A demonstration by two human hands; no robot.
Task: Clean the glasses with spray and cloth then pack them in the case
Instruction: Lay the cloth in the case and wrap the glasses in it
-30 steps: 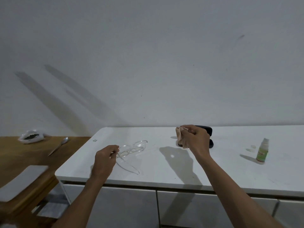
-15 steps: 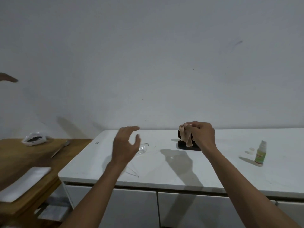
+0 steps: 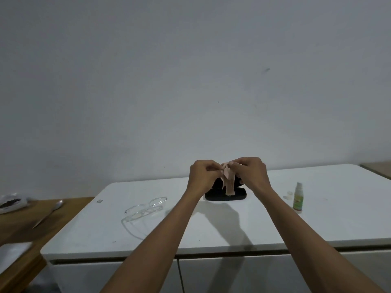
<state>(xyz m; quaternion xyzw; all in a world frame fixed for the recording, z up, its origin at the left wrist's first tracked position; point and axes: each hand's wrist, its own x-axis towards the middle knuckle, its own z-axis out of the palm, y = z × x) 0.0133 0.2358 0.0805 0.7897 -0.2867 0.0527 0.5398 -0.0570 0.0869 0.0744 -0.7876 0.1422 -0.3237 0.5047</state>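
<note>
You pinch the cloth point(image 3: 228, 180) between both hands: your left hand point(image 3: 204, 175) nips its upper edge with curled fingertips, and your right hand point(image 3: 251, 173) nips the same edge just beside it, thumb and forefinger pressed together on the fabric. The cloth is pale pink, bunched at the top where your fingers meet, and its loose end hangs down in front of the case point(image 3: 225, 195). You hold it in the air above the counter point(image 3: 211, 227), not resting on anything.

The case is black and sits on the white counter directly behind and below your hands; its upper part is hidden by them, so you cannot tell from here how far it stands open. The glasses point(image 3: 146, 209) lie on the counter to your left, well apart from both hands, clear-framed, with the temples unfolded and pointing toward you. The spray bottle point(image 3: 298, 197) stands upright on the counter to your right, white-topped with a green label, and a small white cap point(image 3: 288, 195) lies just beside it.

Further left, beyond the counter's edge, is a wooden table point(image 3: 25, 220) with a spoon point(image 3: 48, 213) and a small white bag point(image 3: 11, 203) on it.
</note>
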